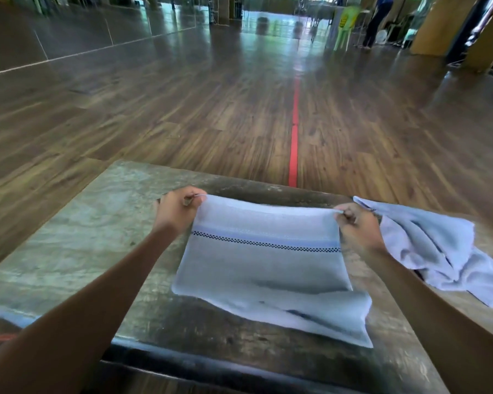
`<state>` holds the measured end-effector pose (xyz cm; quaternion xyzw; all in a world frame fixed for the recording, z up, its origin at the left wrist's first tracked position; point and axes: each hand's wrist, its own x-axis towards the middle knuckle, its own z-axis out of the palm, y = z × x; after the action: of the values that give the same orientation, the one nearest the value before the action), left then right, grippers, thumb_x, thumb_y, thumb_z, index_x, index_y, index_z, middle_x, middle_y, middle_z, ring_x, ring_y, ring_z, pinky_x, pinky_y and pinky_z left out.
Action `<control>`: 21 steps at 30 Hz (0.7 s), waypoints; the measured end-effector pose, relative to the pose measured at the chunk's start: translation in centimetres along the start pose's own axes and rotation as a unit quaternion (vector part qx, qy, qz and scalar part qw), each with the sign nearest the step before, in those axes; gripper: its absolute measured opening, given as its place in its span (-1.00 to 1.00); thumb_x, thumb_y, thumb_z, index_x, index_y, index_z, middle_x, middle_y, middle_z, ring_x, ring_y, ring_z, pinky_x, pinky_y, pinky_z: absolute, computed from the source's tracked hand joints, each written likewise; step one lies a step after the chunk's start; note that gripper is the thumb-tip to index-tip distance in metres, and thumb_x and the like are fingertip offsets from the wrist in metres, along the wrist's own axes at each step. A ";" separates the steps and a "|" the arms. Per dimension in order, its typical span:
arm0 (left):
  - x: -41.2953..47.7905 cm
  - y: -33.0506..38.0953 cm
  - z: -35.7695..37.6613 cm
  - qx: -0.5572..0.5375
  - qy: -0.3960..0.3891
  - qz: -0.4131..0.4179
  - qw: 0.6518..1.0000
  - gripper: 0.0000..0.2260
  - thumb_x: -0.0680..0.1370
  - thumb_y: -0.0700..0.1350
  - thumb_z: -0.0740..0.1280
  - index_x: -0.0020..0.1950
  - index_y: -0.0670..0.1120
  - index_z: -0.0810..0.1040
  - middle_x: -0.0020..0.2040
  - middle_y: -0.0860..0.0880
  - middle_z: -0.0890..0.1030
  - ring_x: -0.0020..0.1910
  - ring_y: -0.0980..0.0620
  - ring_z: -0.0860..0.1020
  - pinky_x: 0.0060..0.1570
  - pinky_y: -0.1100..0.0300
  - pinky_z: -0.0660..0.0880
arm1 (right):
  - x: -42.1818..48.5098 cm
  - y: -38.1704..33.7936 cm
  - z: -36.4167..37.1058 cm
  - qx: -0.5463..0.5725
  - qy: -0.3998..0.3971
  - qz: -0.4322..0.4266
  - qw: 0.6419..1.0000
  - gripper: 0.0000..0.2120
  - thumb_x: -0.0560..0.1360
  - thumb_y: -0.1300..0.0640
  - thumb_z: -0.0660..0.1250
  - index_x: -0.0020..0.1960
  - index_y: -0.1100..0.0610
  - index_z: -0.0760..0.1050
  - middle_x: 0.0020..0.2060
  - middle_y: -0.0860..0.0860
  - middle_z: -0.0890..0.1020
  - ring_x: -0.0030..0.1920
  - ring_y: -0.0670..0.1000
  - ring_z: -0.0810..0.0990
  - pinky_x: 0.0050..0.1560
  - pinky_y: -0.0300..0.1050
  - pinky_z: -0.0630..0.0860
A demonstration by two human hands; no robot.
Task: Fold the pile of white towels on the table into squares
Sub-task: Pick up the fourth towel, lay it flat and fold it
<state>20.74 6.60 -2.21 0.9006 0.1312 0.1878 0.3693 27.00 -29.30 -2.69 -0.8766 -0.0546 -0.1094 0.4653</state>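
Observation:
A white towel (268, 268) with a blue stripe and a dark checkered line lies partly folded on the worn table (77, 231). My left hand (177, 211) pinches its far left corner. My right hand (356, 226) pinches the far right corner. The far edge is stretched taut between both hands and lifted slightly off the table. The towel's near part lies flat, and a lower layer sticks out toward the table's front edge. A crumpled pile of white towels (439, 251) sits just right of my right hand.
The table's dark front rim (211, 362) runs along the bottom. Beyond the far edge is a wooden floor with a red tape line (294, 137). A person (377, 21) and a green chair (345, 27) stand far off at the back right.

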 end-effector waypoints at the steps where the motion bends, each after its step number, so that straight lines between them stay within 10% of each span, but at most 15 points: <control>1: 0.6 -0.6 0.5 -0.009 -0.009 -0.010 1.000 -0.85 0.48 0.05 0.34 -0.28 0.28 0.53 -0.16 0.20 0.63 0.01 0.06 0.59 0.22 -0.11 0.39 | 0.6 0.4 0.6 -0.008 -0.011 0.003 1.000 -0.85 0.52 0.30 0.24 -0.08 0.10 0.53 -0.33 -0.05 0.53 -0.32 -0.17 0.48 -0.26 -0.31 0.36; 11: 2.9 -2.9 3.9 0.074 -0.033 0.004 0.997 -0.94 0.51 0.05 0.33 -0.10 0.21 0.59 -0.01 0.13 0.65 0.15 0.00 0.51 0.19 0.01 0.26 | 4.0 2.8 2.7 -0.121 -0.039 0.073 0.989 -0.86 0.45 0.13 0.28 -0.09 -0.08 0.54 -0.16 -0.05 0.64 -0.05 0.02 0.57 0.00 -0.04 0.47; 17: 3.4 -4.0 3.2 0.096 -0.082 0.061 0.990 -0.66 0.50 0.13 0.28 0.21 0.03 0.58 0.13 -0.02 0.60 0.18 -0.07 0.52 0.24 -0.07 0.38 | 4.9 3.0 2.0 -0.191 -0.138 0.036 0.971 -0.66 0.53 0.05 0.20 0.29 -0.12 0.45 -0.32 -0.11 0.57 -0.12 0.05 0.59 0.03 0.04 0.51; 21: 3.9 -2.9 2.4 0.160 -0.127 0.096 0.974 -0.81 0.56 -0.03 0.31 0.04 -0.10 0.64 -0.04 -0.04 0.54 0.00 -0.07 0.53 -0.05 0.15 0.41 | 5.2 3.1 1.5 -0.181 -0.156 0.018 0.971 -0.74 0.54 0.09 0.25 0.21 -0.02 0.52 -0.36 -0.13 0.54 -0.18 0.00 0.56 -0.06 -0.04 0.47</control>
<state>25.02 8.55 -4.91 0.9729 0.0244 0.0826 0.2144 32.84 -29.85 -4.78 -0.9533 -0.0901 0.0289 0.2869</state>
